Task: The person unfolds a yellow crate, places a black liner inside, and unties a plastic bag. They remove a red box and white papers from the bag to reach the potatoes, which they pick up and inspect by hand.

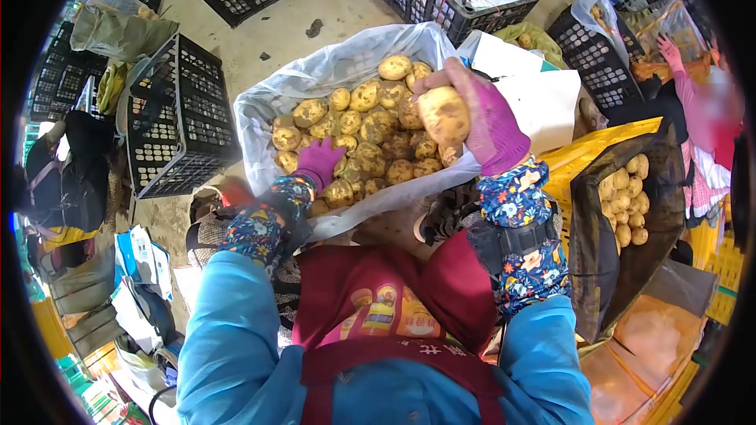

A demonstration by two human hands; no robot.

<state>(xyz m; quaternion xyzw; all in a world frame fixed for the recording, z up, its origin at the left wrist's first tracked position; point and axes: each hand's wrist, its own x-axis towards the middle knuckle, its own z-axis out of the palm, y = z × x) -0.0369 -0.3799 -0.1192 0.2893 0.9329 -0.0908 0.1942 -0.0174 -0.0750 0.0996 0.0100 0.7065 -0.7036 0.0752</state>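
Note:
A crate lined with a clear plastic bag [256, 122] stands in front of me, filled with soil-stained potatoes [378, 126]. My left hand [319, 162], in a purple glove, lies on the potatoes at the near left with its fingers spread, gripping nothing that I can see. Above the crate's right side, my gloved right hand [498, 122] is closed around a large yellow potato [442, 114]. Part of that potato is hidden by the fingers.
To the right, a yellow crate [602, 142] with a dark liner contains cleaner potatoes [626, 201]. A black crate [181, 118] stands at left, with more stacked at the back. White cardboard [539, 106] sits beside my right hand. Another person [705, 118] is at far right.

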